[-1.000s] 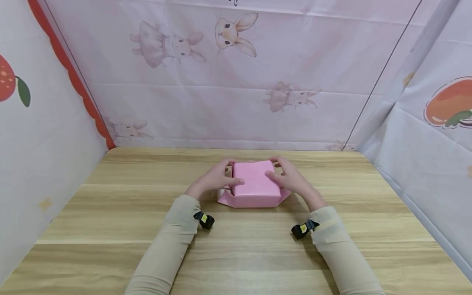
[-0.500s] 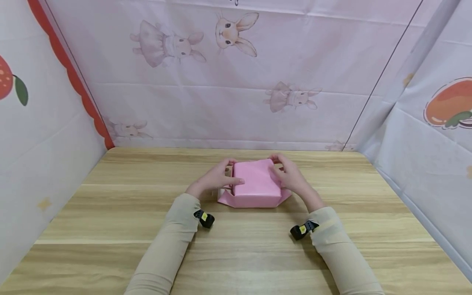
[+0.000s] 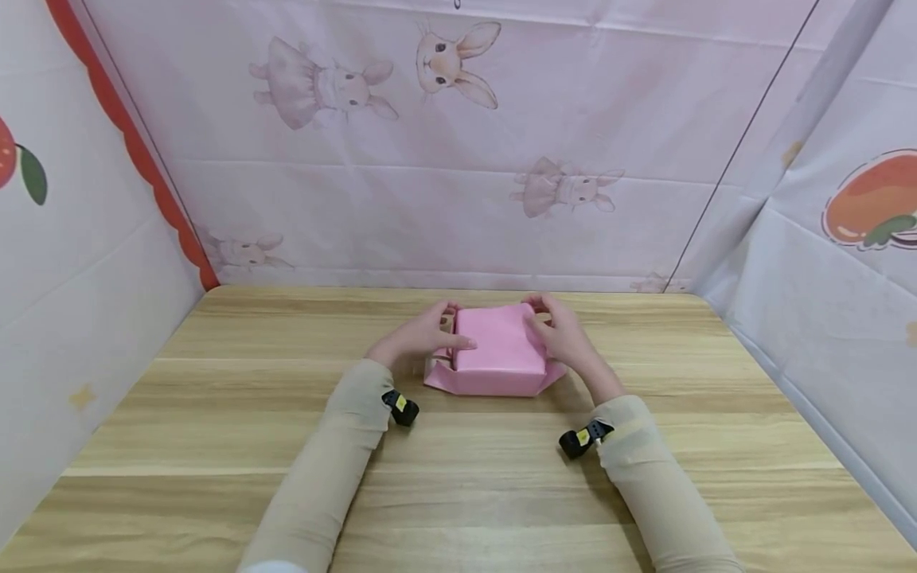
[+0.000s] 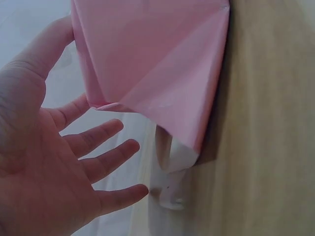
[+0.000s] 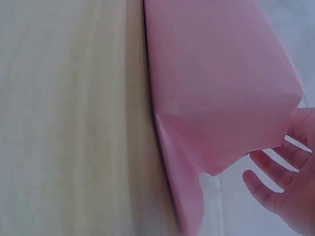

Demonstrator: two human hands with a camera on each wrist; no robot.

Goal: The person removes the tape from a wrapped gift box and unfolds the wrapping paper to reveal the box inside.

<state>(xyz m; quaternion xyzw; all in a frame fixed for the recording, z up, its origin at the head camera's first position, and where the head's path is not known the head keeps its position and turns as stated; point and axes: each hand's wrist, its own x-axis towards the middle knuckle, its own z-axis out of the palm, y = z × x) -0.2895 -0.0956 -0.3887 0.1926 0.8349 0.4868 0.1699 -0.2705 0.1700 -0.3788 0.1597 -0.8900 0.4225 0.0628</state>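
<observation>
A box-shaped package wrapped in pink paper point(image 3: 500, 342) lies near the far edge of the table, its open paper ends flaring at left and right. My left hand point(image 3: 417, 336) grips its left side, thumb on the top face and index finger at the back corner. In the left wrist view, the other fingers of that left hand point(image 4: 64, 152) are spread beside the open end, where the paper's white inner side shows. At the right side my right hand point(image 3: 566, 338) holds the package, thumb over the top edge; the wrist view shows its fingers point(image 5: 275, 169) by the paper's edge, partly cut off.
The wood-grain table point(image 3: 458, 493) stretches toward me and to both sides. Behind it hangs a pink rabbit-print cloth point(image 3: 458, 215), with white fruit-print cloths point(image 3: 838, 318) at the sides. Black wrist cameras point(image 3: 404, 410) sit on both sleeves.
The package has shifted slightly away from me with both hands on it. My right thumb has slid from the top face toward its right edge.
</observation>
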